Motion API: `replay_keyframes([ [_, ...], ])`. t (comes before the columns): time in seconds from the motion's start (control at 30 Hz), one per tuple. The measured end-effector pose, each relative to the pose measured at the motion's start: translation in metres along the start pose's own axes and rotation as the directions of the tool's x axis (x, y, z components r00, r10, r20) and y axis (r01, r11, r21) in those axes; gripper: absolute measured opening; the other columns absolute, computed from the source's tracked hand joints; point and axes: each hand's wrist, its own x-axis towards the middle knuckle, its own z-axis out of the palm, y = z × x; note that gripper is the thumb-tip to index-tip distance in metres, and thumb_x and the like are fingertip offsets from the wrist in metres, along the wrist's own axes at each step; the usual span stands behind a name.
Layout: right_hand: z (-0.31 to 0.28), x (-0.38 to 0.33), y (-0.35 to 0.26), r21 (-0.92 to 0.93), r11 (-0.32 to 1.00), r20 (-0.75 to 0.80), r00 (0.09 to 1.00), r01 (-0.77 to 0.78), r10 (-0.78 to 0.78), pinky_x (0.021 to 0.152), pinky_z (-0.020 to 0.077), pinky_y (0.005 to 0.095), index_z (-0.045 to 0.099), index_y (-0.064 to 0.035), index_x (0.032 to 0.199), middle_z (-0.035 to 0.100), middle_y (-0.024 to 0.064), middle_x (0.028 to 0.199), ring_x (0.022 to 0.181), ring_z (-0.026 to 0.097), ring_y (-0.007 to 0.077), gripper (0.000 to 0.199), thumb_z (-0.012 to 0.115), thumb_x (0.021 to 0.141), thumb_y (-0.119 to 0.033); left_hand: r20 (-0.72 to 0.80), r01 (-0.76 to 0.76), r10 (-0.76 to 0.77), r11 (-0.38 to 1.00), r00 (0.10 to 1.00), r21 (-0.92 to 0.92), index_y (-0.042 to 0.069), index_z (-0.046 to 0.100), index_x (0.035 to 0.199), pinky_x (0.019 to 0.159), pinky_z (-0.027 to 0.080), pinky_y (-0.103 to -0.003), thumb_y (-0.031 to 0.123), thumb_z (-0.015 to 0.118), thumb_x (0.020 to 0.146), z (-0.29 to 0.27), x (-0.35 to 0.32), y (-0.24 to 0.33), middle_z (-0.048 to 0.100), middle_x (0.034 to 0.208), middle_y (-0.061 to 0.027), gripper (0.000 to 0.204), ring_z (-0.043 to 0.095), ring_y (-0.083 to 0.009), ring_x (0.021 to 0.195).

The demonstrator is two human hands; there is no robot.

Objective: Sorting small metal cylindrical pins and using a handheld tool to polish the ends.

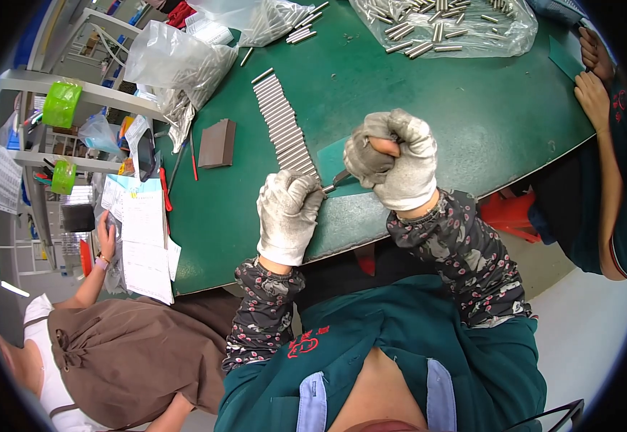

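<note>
A long row of short metal pins (282, 121) lies side by side on the green table (277, 248), running away from me. My left hand (287, 212), in a worn white glove, is closed at the near end of the row. Its fingers pinch a metal pin (326, 189), whose end sticks out to the right. My right hand (397, 162), gloved with a bare thumb tip showing, is wrapped round a slim dark tool (341, 176). The tool's tip reaches toward that pin; its kind I cannot make out. Under it lies a green sheet (333, 155).
A brown block (217, 143) and red-handled tools (164, 190) lie left of the row. Plastic bags of pins stand at the far left (176, 61) and far right (464, 39). Papers (143, 241) cover the left edge. Co-workers sit at left (133, 345) and right (579, 187).
</note>
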Motion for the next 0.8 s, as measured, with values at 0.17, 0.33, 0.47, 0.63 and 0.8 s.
replay_keyframes([
  [0.17, 0.004, -0.001, 0.0, -0.08, 0.996, -0.067, 0.998, -0.026, 0.02, 0.037, 0.0216, 0.0251, 0.036, -0.0112, 0.058, 0.031, -0.0009, 0.048, 0.04, 0.028, 0.0101, 0.039, 0.038, 0.089, -0.034, 0.01, 0.017, -0.017, 1.0, 1.0, 0.011, 0.011, 0.06, 0.078, 0.067, 0.045, -0.037, 0.005, 0.071, 0.062, 0.0, -0.001, -0.003, 0.059, 0.079, -0.0035, 0.02, 0.055, -0.0255, 0.077],
  [0.33, 0.005, 0.001, -0.004, -0.151, 0.987, -0.007, 0.999, -0.055, 0.054, 0.038, 0.0202, 0.0241, 0.034, -0.0112, 0.056, 0.029, -0.0021, 0.048, 0.041, 0.028, 0.0082, 0.041, 0.04, 0.089, -0.035, 0.048, 0.035, -0.035, 0.999, 0.998, 0.012, 0.012, 0.06, 0.079, 0.068, 0.044, -0.037, 0.007, 0.072, 0.063, -0.001, 0.002, 0.001, 0.058, 0.079, -0.0036, 0.02, 0.055, -0.0256, 0.078],
  [0.47, 0.014, 0.002, -0.006, -0.302, 0.947, 0.022, 0.993, -0.107, 0.119, 0.04, 0.0198, 0.0235, 0.037, -0.0101, 0.056, 0.028, -0.0033, 0.048, 0.043, 0.026, 0.0066, 0.042, 0.045, 0.088, -0.036, 0.051, 0.038, -0.038, 0.999, 0.998, 0.004, 0.012, 0.06, 0.079, 0.068, 0.044, -0.037, 0.009, 0.072, 0.064, -0.001, 0.001, 0.0, 0.058, 0.08, -0.0036, 0.02, 0.055, -0.0257, 0.078],
  [0.63, 0.008, 0.002, 0.011, -0.481, 0.877, 0.106, 0.993, 0.004, 0.053, 0.043, 0.0329, 0.0231, 0.06, -0.0053, 0.075, 0.051, -0.0013, 0.06, 0.046, 0.041, 0.01, 0.025, 0.049, 0.089, -0.022, 0.066, 0.04, -0.046, 0.996, 0.997, 0.079, 0.011, 0.061, 0.08, 0.068, 0.044, -0.037, 0.009, 0.071, 0.065, -0.004, 0.004, 0.003, 0.058, 0.079, -0.0036, 0.018, 0.055, -0.0258, 0.078],
  [0.8, 0.008, 0.002, -0.001, -0.147, 0.987, -0.106, 0.993, -0.071, 0.055, 0.035, 0.022, 0.0251, 0.038, -0.0116, 0.058, 0.031, -0.0012, 0.047, 0.038, 0.028, 0.0097, 0.039, 0.036, 0.09, -0.034, 0.01, 0.006, -0.005, 1.0, 1.0, -0.007, 0.011, 0.06, 0.079, 0.067, 0.044, -0.037, 0.006, 0.071, 0.063, 0.0, -0.001, -0.003, 0.058, 0.078, -0.0043, 0.019, 0.055, -0.0259, 0.077],
])
